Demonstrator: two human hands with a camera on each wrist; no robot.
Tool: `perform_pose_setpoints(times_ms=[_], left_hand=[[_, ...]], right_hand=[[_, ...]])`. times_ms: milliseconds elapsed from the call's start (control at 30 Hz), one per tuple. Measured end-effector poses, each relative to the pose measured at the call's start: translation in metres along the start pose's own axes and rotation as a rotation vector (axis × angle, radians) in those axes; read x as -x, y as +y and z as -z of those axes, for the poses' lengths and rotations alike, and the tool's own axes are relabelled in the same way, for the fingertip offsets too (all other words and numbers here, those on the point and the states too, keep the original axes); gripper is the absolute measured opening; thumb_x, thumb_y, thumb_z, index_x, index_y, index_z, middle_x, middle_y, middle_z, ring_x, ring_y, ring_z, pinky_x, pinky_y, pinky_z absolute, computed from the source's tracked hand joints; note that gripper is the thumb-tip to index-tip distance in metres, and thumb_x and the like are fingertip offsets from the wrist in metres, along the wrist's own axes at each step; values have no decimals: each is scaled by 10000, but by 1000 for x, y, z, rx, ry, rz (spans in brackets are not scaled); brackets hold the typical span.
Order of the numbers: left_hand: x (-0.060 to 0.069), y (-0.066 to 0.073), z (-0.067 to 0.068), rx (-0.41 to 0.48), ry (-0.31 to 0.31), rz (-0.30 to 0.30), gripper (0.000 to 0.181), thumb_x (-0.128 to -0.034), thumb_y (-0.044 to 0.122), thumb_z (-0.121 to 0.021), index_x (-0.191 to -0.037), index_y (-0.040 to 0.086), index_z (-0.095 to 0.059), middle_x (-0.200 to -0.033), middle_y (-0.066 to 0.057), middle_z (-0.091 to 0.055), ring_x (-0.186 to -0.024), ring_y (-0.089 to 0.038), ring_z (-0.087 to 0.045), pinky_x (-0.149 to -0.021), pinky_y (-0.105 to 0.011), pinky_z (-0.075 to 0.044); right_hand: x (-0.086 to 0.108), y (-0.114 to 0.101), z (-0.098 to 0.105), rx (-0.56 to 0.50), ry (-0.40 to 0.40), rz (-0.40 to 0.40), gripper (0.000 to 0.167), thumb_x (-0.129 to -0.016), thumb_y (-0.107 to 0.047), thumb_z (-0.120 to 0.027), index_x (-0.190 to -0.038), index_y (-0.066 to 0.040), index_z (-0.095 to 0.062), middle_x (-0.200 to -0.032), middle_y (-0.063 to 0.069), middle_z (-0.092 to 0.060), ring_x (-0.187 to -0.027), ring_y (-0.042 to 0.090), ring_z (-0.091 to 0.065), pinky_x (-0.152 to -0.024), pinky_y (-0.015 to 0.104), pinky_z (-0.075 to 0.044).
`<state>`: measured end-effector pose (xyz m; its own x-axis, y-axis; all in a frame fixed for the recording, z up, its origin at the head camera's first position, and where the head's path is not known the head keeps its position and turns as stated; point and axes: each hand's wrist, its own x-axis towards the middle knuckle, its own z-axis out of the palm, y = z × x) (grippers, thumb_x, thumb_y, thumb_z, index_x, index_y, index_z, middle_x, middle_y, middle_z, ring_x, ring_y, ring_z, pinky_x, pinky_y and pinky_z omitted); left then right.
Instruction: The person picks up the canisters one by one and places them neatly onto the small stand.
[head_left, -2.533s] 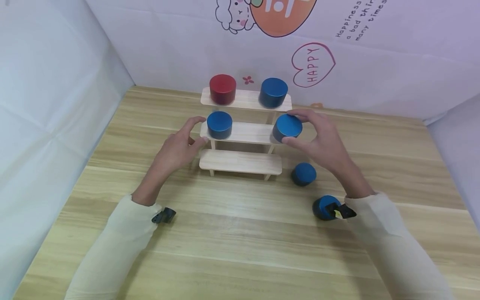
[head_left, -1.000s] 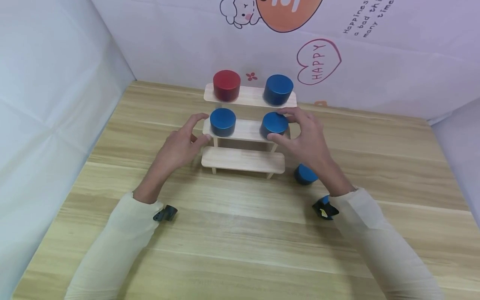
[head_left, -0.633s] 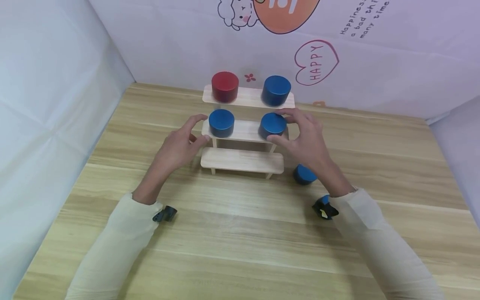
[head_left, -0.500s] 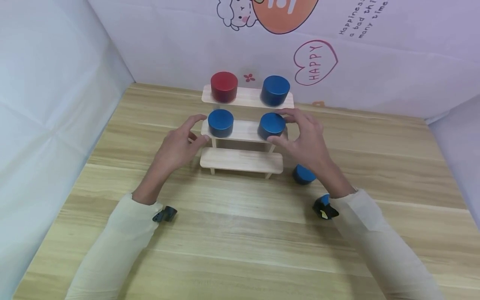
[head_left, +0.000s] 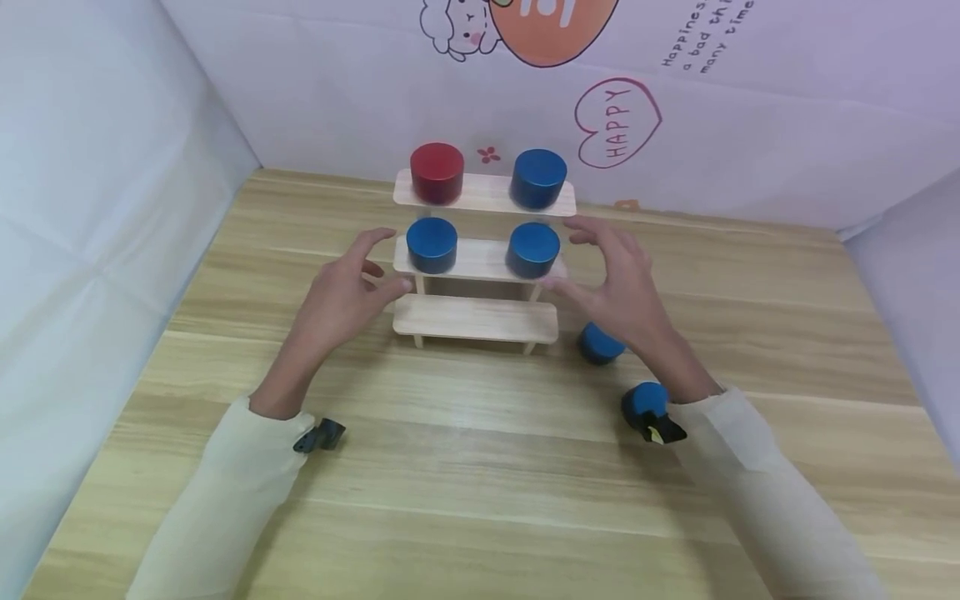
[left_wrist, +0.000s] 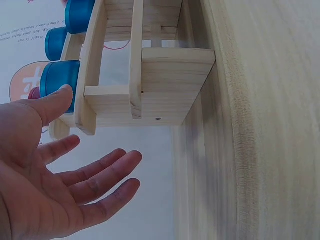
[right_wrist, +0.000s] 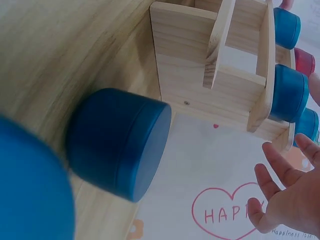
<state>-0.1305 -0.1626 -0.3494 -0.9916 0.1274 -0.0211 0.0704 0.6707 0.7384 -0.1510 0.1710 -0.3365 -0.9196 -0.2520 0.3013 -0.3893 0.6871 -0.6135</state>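
A three-tier wooden stand stands near the back wall. On its middle tier sit a left blue lidded tin and a right blue lidded tin. My left hand is beside the left tin, fingers spread and holding nothing; its thumb overlaps that tin in the left wrist view. To the right of the other tin is my right hand, thumb and fingers apart, with a gap from the tin. A red tin and another blue tin are on the top tier. The bottom tier is bare.
Two more blue tins rest on the wooden table: one by the stand's right side, partly behind my right wrist, and one closer, partly covered by the wrist camera. A printed white sheet hangs behind the stand.
My right hand shifted the right blue tin leftward onto the middle tier, then released it and drew slightly right. The left hand stayed beside the left tin. The head view shifted slightly.
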Motion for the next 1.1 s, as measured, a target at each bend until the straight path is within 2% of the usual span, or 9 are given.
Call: perform_pose_setpoints(times_ms=[300,500,733,900,1100], left_hand=[[3,3,0,-7,-9,13,694,-946,313,-703,-1541,215,-360,-1268,-208,-602,-1062,-351,-630,-806,-523,-531],[4,6,1,-18,-20,12,701,-947,309,-697,-1547,213,-347,-1290,-212,-593,-1079,-354,-626,-824,-532,-526],[9,6,3,-11,-23,6,713,-948,323,-694,-1556,222,-334,-1311,-215,-581,-1105,-362,-613,-853,-546,-515],[14,6,4,6,-13,1,704,-941,329,-698,-1545,217,-354,-1325,-210,-574,-1109,-360,-616,-875,-547,-508],[19,7,6,-19,-21,-9,697,-950,316,-693,-1547,204,-351,-1311,-227,-577,-1099,-385,-622,-881,-560,-503]], right_hand=[[9,6,6,-17,12,-1,719,-823,-274,-849,-1447,-152,-513,-1286,112,-613,-1280,292,-461,-1084,624,-164],[14,10,9,-20,19,7,697,-828,-255,-844,-1430,-115,-523,-1272,138,-616,-1279,322,-447,-1098,612,-145],[22,17,14,-7,-15,-23,689,-847,-295,-823,-1440,-128,-516,-1304,137,-607,-1286,334,-430,-1075,619,-200],[30,21,17,-6,-36,-33,664,-849,-241,-819,-1424,-82,-526,-1313,152,-593,-1293,349,-408,-1065,625,-204],[38,24,21,3,-61,-55,675,-864,-282,-802,-1442,-93,-508,-1327,155,-584,-1304,363,-388,-1048,644,-212]])
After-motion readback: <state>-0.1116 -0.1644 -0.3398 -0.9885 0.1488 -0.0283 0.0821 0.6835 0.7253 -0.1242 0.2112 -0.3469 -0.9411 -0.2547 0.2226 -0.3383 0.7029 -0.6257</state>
